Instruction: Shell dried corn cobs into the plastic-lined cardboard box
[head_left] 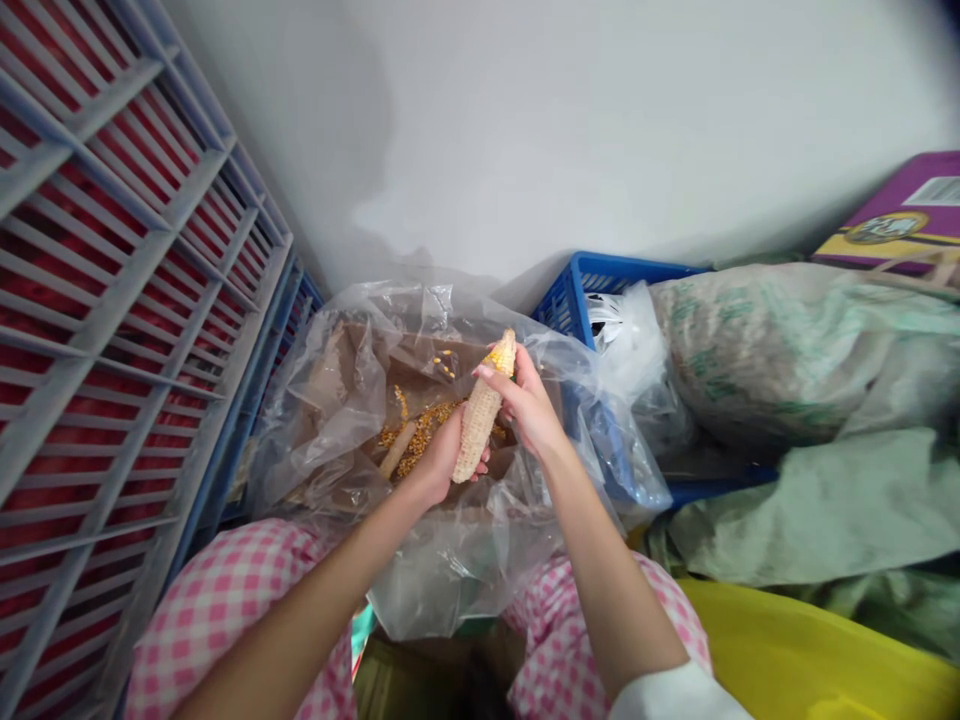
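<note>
Over a brown cardboard box point(328, 375) lined with clear plastic point(442, 590), my left grip point(442, 448) and right grip point(531, 402) clasp a pale, mostly bare corncob point(478, 425), presumably light, stiff, rough, best held by its stripped end; small golden kernels point(424, 435) lie below.

There are two corncobs point(478, 432), one brown box point(386, 355) and one purple carton point(896, 205).

Beige cob point(478, 430), yellow kernels point(498, 356), pink-checked trousers point(229, 585)
</note>
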